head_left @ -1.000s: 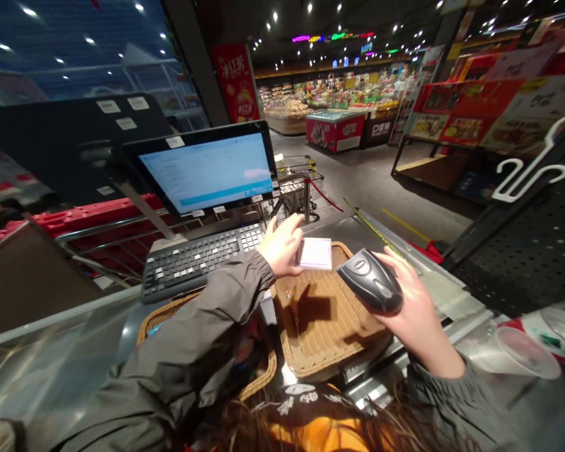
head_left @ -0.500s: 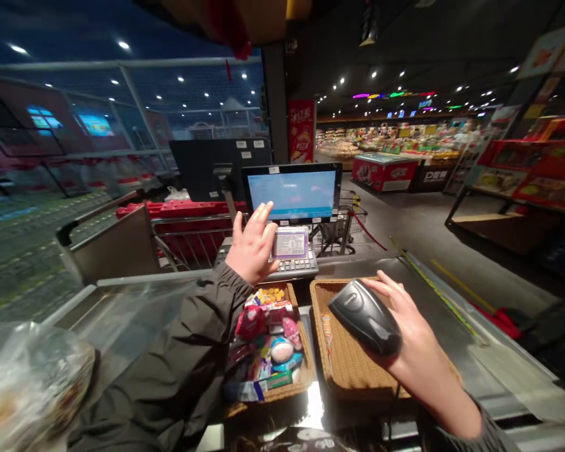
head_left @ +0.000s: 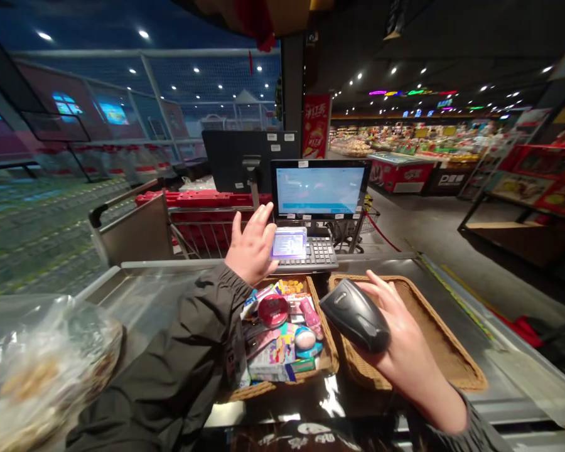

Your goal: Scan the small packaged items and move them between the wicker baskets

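My left hand (head_left: 249, 248) grips a small clear box with purple edges (head_left: 289, 243), its label side facing me and brightly lit. My right hand (head_left: 405, 329) is wrapped round a black barcode scanner (head_left: 355, 317), whose front end points toward the box. Below my left hand is a wicker basket (head_left: 330, 355) filled with small packaged goods, among them a round red-lidded tub (head_left: 273, 311). A second wicker basket (head_left: 437, 333) lies under my right hand, partly covered by the hand and scanner.
Behind the box are a keyboard (head_left: 324, 252) and a lit monitor (head_left: 320, 189), with another screen (head_left: 235, 157) turned away. Clear plastic bags of food (head_left: 37, 370) sit at the left of the metal counter (head_left: 155, 295). A shopping cart (head_left: 207, 232) stands beyond.
The view has turned a little left, so the screens and baskets sit further right. The box's label is now lit brightly. Both hands keep their holds.
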The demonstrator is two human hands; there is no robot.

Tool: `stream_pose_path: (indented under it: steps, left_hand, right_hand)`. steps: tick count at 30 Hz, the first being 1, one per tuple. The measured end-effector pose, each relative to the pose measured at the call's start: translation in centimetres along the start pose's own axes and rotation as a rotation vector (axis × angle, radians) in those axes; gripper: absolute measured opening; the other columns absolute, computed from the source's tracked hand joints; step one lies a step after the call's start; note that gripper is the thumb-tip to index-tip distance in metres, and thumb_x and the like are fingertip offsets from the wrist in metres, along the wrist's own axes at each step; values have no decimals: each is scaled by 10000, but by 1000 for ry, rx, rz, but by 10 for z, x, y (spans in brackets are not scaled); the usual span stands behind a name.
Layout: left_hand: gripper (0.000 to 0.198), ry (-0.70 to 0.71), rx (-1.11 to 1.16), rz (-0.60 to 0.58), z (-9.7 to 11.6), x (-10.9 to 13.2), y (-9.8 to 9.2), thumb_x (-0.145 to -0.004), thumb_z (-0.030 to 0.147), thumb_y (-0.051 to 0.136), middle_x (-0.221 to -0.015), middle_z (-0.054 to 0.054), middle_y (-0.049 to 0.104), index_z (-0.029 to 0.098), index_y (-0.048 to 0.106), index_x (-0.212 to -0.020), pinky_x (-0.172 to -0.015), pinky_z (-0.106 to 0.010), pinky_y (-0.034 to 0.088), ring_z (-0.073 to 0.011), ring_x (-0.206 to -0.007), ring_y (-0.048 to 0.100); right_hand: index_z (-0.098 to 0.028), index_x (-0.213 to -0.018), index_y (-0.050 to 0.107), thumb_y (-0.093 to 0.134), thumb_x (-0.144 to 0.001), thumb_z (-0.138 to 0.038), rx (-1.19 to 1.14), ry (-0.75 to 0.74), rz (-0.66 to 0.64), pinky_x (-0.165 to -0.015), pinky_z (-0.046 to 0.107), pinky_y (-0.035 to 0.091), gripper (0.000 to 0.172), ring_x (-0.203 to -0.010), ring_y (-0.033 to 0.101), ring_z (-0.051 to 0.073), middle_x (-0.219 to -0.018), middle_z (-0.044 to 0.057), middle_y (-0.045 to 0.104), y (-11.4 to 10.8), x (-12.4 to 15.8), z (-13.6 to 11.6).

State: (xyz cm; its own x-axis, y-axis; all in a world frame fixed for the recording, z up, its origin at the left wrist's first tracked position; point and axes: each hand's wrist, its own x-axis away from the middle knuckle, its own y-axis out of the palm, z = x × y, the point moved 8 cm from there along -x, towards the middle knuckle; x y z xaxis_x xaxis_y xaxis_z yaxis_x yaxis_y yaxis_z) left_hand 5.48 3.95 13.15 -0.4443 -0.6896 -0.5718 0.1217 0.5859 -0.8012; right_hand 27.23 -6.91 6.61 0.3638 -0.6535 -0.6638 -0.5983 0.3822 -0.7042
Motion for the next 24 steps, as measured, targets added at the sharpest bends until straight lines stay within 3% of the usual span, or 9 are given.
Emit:
stream_pose_path:
  steps: [11,16,24]
  left_hand:
    - [591,23,57,-76,-6,10,19,-710,343,745,-1614,-240,198,102,564,-1218,-1195,-648,54,-394,-1484,237]
    - [624,101,105,-230,3,21,52,-697,445,728,-1595,-253,251,98,574,-1192,-1184,-656,94,-395,-1467,270]
    - [631,218,200,-532,23,62,115,-667,474,729,-1563,-244,330,114,585,-1164,-1180,-656,110,-382,-1462,285]
  right_hand:
    - [-221,-1269,553,623,-850,-298,50,48,-37,-1092,748,289,431,-1407,368,416,-1356,168,540,0,5,-5]
    - [-221,-1206,585,624,-825,-244,40,100,-45,-1095,719,320,383,-1409,367,410,-1362,164,532,-6,14,5]
    - [-216,-1168,616,645,-826,-293,42,150,-77,-1115,738,262,352,-1405,376,414,-1361,169,542,-7,28,24]
